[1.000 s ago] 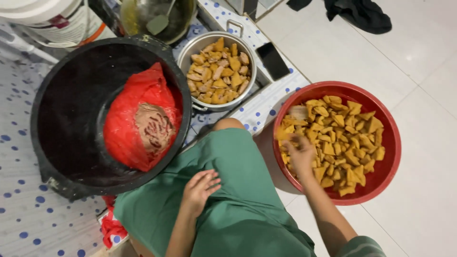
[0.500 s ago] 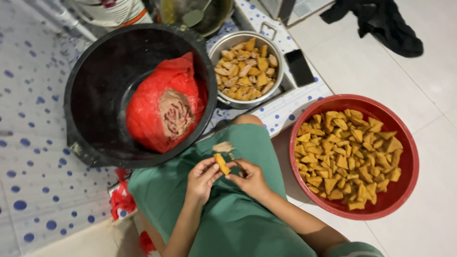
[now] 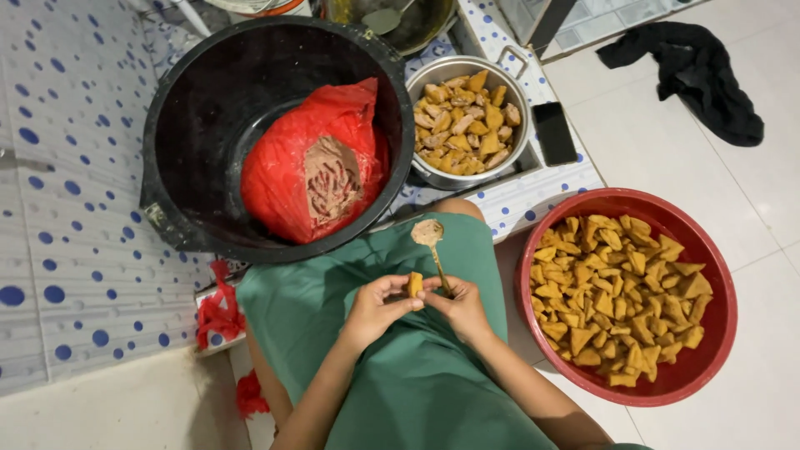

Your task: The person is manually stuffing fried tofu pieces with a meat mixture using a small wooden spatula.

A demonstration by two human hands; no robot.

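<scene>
So the person's sitting on the floor with a green skirt (image 3: 417, 375) spread over the lap, and both hands meet right above it. The left hand (image 3: 375, 308) has its fingers curled snugly around a small piece of fried tofu (image 3: 414, 285), pinching it upright between thumb and fingertips. The right hand (image 3: 461, 307) is closed around the handle of a spoon (image 3: 433, 250), held just beside the tofu, touching or nearly so; the spoon's bowl points away from the body and carries a dab of brownish filling.

Off to the right on the tiled floor there's a big red basin (image 3: 708, 333) loaded with more golden tofu pieces. Up ahead is a big black tub (image 3: 192, 125) holding a red plastic bag (image 3: 292, 167) opened up on a lump of the same brownish paste. Just right of the tub sits a metal pot (image 3: 521, 125) with yet more tofu pieces in it, and a dark phone (image 3: 555, 133) lies flat next to that. A black cloth (image 3: 700, 75) is crumpled on the white tiles, well apart from everything.
</scene>
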